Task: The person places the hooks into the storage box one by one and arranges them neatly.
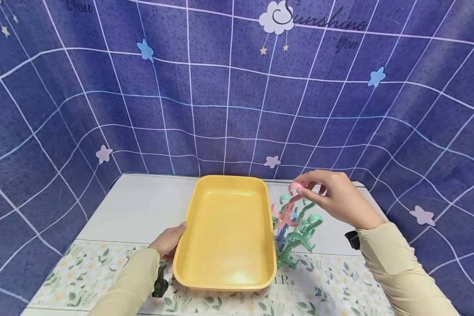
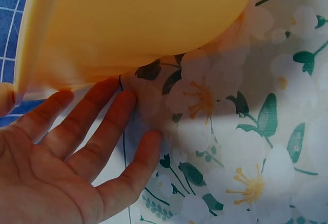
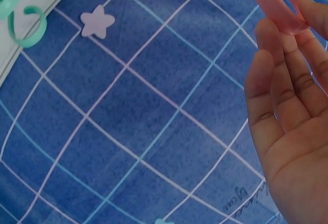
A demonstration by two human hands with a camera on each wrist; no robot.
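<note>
My left hand [image 1: 169, 239] holds the yellow tray [image 1: 271, 245] at its left side. In the left wrist view, the thumb is at the rim while the other fingers [image 2: 97, 152] reach along the tray's outer wall. To the right of the tray, my right hand [image 1: 332, 195] pinches a pink plastic toy with hooked limbs [image 1: 287, 215] by its curled upper end, between thumb and fingertips. The pink toy hangs down in front of several green hooked toys [image 1: 296, 239] and a blue one [image 1: 282, 237]. In the right wrist view the pink loop [image 3: 279, 14] shows at the fingertips.
The tray and toys are on a table with a white back part [image 1: 142, 206] and a flower-printed front part [image 1: 335, 281]. A blue curtain [image 1: 205, 101] with stars and a grid rises behind and at both sides. Something red [image 1: 168, 256] peeks out below the left hand.
</note>
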